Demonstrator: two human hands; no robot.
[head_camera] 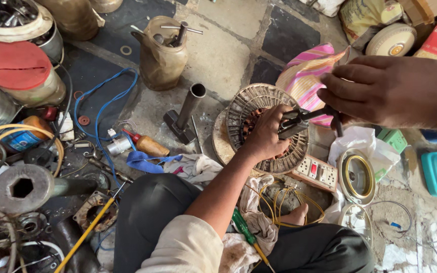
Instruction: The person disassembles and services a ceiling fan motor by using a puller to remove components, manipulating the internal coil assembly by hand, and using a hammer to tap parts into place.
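Gripping pliers point(307, 117): right hand point(393, 91) fingers curled on handles; left hand point(268, 134) clamped on stator point(264, 126) (copper windings inside).

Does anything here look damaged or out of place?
Yes. The red lid at the upper left has a long split across its top. A green-handled screwdriver lies loose on the rags in the person's lap.

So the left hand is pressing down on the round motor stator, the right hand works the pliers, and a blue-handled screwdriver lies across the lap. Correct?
Not quite: the screwdriver on the lap has a green handle, not blue, as the head view shows. The rest holds: the left hand rests on the round motor stator and the right hand works the pliers.
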